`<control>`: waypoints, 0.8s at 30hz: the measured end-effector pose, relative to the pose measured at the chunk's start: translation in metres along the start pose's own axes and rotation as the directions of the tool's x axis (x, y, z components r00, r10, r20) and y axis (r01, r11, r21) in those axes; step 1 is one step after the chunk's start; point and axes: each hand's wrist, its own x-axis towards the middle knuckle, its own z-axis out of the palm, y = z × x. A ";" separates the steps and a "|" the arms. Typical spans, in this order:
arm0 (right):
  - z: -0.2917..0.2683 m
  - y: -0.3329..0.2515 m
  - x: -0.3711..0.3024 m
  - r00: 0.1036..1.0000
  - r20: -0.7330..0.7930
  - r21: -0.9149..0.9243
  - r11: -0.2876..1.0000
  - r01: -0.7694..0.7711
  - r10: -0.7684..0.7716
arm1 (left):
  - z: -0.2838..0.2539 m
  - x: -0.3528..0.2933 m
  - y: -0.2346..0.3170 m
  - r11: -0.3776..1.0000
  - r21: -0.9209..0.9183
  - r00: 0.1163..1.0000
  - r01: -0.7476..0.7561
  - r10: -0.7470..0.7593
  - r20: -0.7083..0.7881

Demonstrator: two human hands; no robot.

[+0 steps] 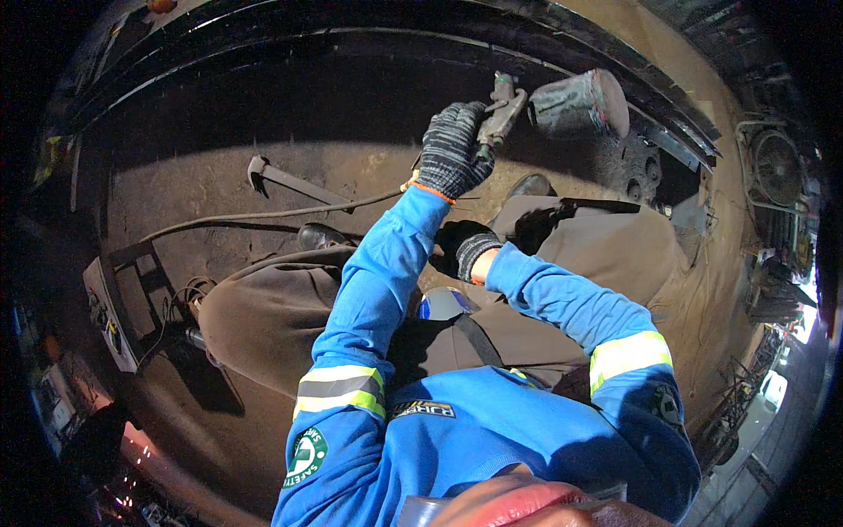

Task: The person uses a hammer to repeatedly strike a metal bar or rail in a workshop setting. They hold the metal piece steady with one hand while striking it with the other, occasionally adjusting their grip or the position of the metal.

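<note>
My left hand point(452, 151), in a dark speckled knit glove with an orange cuff, is closed around a grey metal spray gun point(502, 112). A paint-smeared cylindrical cup point(575, 105) extends to the right of the gun, lying on its side. From the left, a hose point(290, 211) runs up to the wrist of that hand. My right hand point(470, 249), gloved too, is low over my lap between the knees. Its fingers are lost in dark shadow, so their grip is hidden. A white and blue rounded object point(444, 304) lies just below it.
A hammer point(303, 184) rests on the dusty ground left of my left hand. Long dark steel beams point(351, 35) cross the far side. At left stands a metal box point(110, 316) with cables; at right, a round fan point(777, 167). Sparks show at lower left.
</note>
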 end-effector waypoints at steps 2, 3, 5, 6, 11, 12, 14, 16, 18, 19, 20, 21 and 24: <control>0.014 0.008 0.002 0.994 -0.080 -0.013 0.997 0.073 -0.074 | -0.003 0.004 -0.004 0.997 0.074 0.999 0.035 -0.032 -0.040; 0.013 0.010 0.002 0.999 -0.028 0.007 0.999 0.047 -0.046 | -0.003 0.005 -0.009 0.996 0.077 0.996 0.045 -0.038 -0.084; 0.015 0.011 0.001 0.997 -0.063 -0.005 0.999 0.040 -0.040 | -0.005 0.009 -0.016 0.989 0.117 0.983 0.095 -0.074 -0.166; 0.016 0.011 0.001 0.996 -0.080 -0.011 0.999 0.033 -0.034 | -0.009 0.011 -0.020 0.985 0.114 0.975 0.130 -0.106 -0.195; 0.014 0.010 0.006 1.000 0.030 -0.003 1.000 0.002 -0.002 | -0.025 0.015 -0.046 0.944 0.163 0.925 0.288 -0.231 -0.302; 0.013 0.010 0.007 0.999 0.053 -0.003 1.000 -0.004 0.004 | -0.030 0.017 -0.048 0.937 0.174 0.919 0.303 -0.238 -0.315; 0.007 0.007 0.007 0.995 0.098 -0.006 1.000 -0.010 0.011 | -0.038 0.019 -0.053 0.932 0.192 0.905 0.307 -0.223 -0.361; 0.004 0.005 0.007 0.998 0.069 -0.005 1.000 0.007 -0.007 | -0.045 0.020 -0.061 0.919 0.179 0.876 0.352 -0.255 -0.410; 0.001 0.002 0.006 0.999 0.049 -0.004 1.000 0.007 -0.007 | -0.054 0.022 -0.066 0.913 0.198 0.862 0.356 -0.239 -0.447; -0.003 0.000 0.005 0.998 0.060 0.004 1.000 -0.005 0.005 | -0.057 0.022 -0.069 0.908 0.194 0.848 0.372 -0.247 -0.469; -0.002 0.001 0.008 0.997 0.082 -0.008 1.000 -0.009 0.009 | -0.059 0.023 -0.071 0.905 0.187 0.835 0.383 -0.252 -0.490; 0.000 0.001 0.010 0.994 0.105 -0.021 1.000 -0.012 0.014 | -0.065 0.024 -0.073 0.865 0.219 0.823 0.451 -0.308 -0.478; -0.012 -0.008 0.006 0.992 0.123 -0.014 1.000 -0.013 0.015 | -0.079 0.029 -0.082 0.880 0.173 0.735 0.442 -0.244 -0.633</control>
